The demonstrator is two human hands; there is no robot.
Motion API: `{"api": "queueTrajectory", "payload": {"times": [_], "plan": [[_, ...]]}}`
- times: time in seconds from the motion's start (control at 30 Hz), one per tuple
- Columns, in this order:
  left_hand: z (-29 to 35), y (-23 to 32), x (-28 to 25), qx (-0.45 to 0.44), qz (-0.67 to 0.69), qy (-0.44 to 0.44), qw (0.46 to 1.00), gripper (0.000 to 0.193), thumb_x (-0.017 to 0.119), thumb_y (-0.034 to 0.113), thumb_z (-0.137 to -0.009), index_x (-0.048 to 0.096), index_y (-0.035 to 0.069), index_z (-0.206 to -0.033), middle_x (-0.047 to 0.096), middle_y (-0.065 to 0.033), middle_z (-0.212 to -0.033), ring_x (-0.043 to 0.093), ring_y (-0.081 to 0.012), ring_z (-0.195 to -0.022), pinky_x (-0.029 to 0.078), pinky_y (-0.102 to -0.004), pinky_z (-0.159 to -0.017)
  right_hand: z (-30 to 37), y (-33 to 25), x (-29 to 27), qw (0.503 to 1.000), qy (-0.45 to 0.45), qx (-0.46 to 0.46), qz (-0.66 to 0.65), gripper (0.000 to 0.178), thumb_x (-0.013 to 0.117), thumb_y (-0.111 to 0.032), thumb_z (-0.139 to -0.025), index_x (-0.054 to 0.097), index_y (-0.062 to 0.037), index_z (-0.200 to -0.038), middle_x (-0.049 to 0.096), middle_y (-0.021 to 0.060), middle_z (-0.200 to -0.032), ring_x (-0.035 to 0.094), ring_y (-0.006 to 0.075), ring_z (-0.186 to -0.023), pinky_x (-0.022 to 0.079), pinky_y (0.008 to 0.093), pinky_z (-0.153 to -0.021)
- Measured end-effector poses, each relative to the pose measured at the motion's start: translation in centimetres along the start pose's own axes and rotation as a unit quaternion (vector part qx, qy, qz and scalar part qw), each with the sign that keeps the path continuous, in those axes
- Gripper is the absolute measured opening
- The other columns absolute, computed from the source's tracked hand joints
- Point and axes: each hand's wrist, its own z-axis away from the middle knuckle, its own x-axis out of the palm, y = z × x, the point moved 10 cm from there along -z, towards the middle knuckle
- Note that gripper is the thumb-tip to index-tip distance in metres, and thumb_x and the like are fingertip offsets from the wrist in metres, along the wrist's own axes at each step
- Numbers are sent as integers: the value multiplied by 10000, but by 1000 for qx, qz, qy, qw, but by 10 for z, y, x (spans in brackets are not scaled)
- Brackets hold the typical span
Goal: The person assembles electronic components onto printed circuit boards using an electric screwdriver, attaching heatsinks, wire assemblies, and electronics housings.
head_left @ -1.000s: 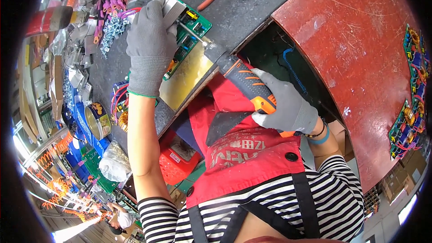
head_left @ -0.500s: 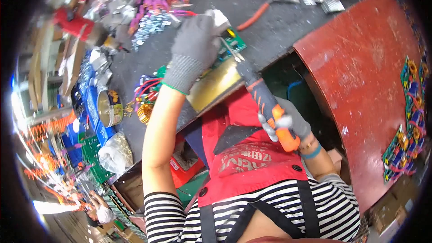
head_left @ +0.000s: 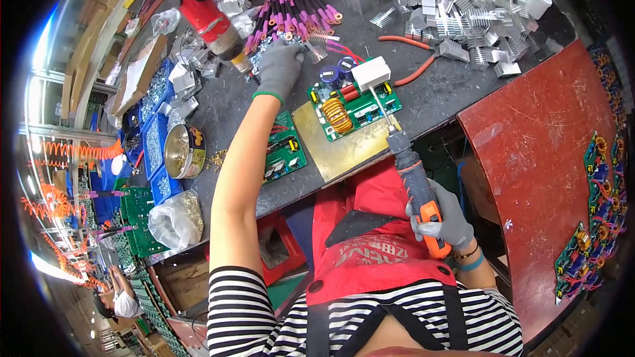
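Observation:
My right hand (head_left: 450,219), in a grey glove, is wrapped round an electric screwdriver (head_left: 419,192) with a dark body and orange grip. Its long bit points away from me, over a green circuit board (head_left: 360,109) toward a white block (head_left: 372,74) at the board's far edge. The board carries a copper coil (head_left: 337,116) and dark blue capacitors, and lies partly on a brass-coloured plate (head_left: 307,139). My left hand (head_left: 279,69), also gloved, reaches into small silvery screws (head_left: 268,45). Its fingers are curled down and their tips are hidden.
Black cables with pink ends (head_left: 297,12) lie beyond the screws. A red power tool (head_left: 205,16) is left of my hand. Orange-handled pliers (head_left: 413,74) and heaped metal heat sinks (head_left: 456,10) are at the far right. Another board (head_left: 286,149) sits by my left forearm, near a round tin (head_left: 185,151).
My left hand has left the circuit board and moved left to the screws. The view has shifted, showing more of the bench. My right hand still holds the electric screwdriver.

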Motion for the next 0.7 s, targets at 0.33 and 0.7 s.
{"api": "queueTrajectory", "payload": {"times": [0.33,0.7], "plan": [[70,21,-30,44,13,40,998,212,632,242,-860,585,113,-1023,633,-144,-984,618,-392,-841,506,-464,-695,-5,5,10,996,-52,6,72,825,753,-58,-627,364,29,-1349,606,117,-919,609,144,-702,520,276,-622],[178,13,-73,-184,594,36,782,330,610,-1,-875,542,-71,-1191,672,-136,-902,671,-174,-704,558,-258,-641,-10,6,49,975,-190,36,106,742,754,-90,-605,447,51,-1264,638,73,-911,591,94,-718,504,250,-678]]}}
